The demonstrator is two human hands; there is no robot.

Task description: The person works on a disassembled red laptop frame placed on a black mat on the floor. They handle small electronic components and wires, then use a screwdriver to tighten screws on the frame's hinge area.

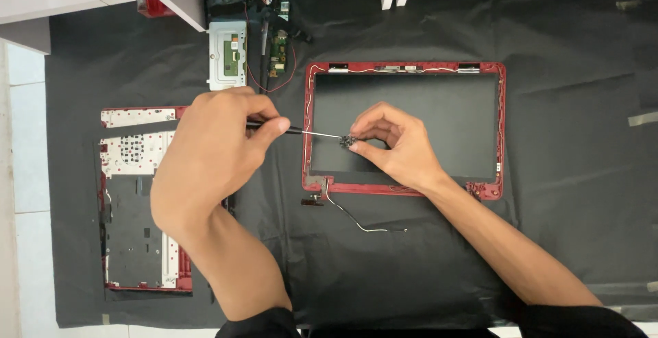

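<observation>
Left hand pinches thin metal-shafted screwdriver; right hand pinches small black clump of screws above glossy red plastic laptop lid frame.

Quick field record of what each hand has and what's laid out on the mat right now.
left hand: holds a thin black-handled screwdriver, tip toward the small part
right hand: pinches a small dark metal part over the lid
red plastic laptop screen lid: flat, black inside, grey cable trailing from its lower left hinge
red laptop base shell: lies left, partly under the left arm
silver touchpad plate: top, beside a green circuit board
surface: black cloth mat
</observation>
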